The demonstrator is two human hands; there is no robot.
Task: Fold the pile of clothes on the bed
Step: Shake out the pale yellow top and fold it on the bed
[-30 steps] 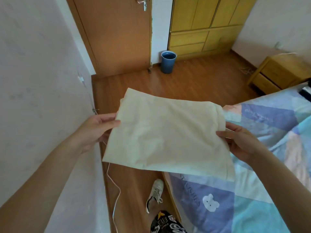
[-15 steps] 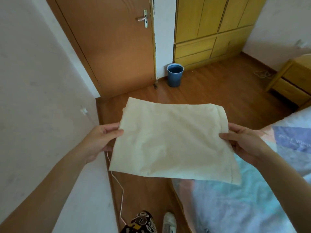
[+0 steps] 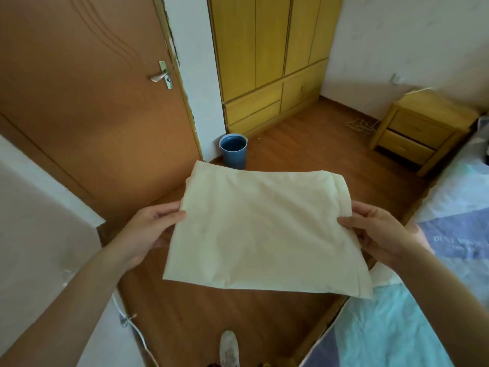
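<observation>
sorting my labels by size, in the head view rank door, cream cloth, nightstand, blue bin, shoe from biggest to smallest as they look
1. door
2. cream cloth, though nearness inflates it
3. nightstand
4. blue bin
5. shoe, partly cut off, so unsure against the bin

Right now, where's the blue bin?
Head view, upper middle: the blue bin stands on the wooden floor by the wall strip between door and yellow wardrobe, just beyond the held cream cloth.

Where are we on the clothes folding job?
Done: the cream garment looks folded into a flat rectangle. In hand: left hand and right hand pinch its side edges, holding it above the floor. Left: setting it on the bed; no pile is in view, so the remainder is unknown.
</observation>
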